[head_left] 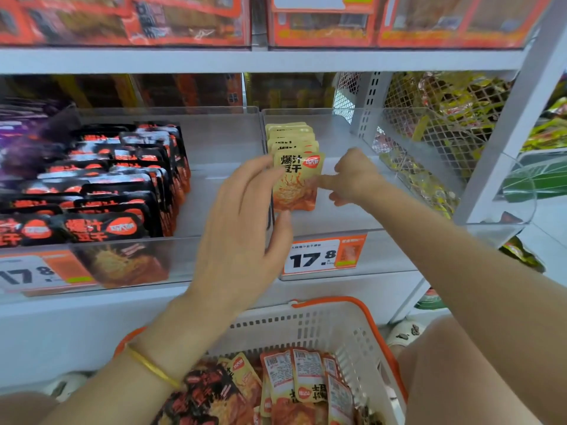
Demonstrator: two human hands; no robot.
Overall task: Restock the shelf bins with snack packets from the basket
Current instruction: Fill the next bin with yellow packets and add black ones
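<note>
A row of yellow snack packets (290, 139) stands upright in the right clear shelf bin (352, 216). The front yellow packet (296, 182) is upright. My left hand (242, 234) holds its left edge between fingers and thumb. My right hand (352, 179) reaches into the bin, its index finger touching the packet's right side, the other fingers curled. The left shelf bin (214, 191) holds several black packets (122, 179). Below, a white basket with orange handles (337, 326) holds yellow packets (306, 381) and black packets (208, 397).
Price tags reading 17.8 (322, 256) sit on the bin fronts. A white mesh shelf divider (429, 118) stands right of the bin, with more snacks behind it. Orange display boxes (399, 23) fill the shelf above. A sandalled foot (405, 331) is beside the basket.
</note>
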